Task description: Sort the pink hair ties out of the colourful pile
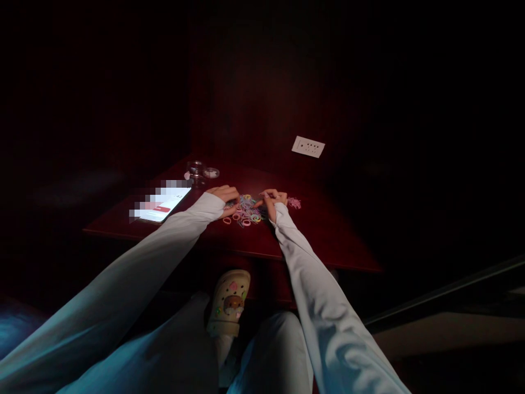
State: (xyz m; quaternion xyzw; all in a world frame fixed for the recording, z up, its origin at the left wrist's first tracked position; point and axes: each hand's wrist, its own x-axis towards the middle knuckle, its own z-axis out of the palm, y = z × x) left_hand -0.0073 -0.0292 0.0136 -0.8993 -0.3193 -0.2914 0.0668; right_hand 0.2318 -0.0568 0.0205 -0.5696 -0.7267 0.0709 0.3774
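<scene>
A loose pile of small multicoloured elastic hair ties (246, 210) lies on the dark red table. At its left edge is my left hand (225, 198), with curved fingers and the thumb apart around the nearest ties. From the right side my right hand (275, 200) reaches over the pile, fingers bent and spread, one pointing down at the ties. Nothing shows in either hand, though the fingertips are small and dim. Just right of my right hand sits a separate small heap of pink ties (294, 203).
A lit phone (164, 205) lies left of my left hand. Behind it stand a clear jar (196, 172) and a round lid (211, 173). A white socket plate (308, 146) is on the back wall. The table's front edge (229, 250) runs above a cream clog (229, 301).
</scene>
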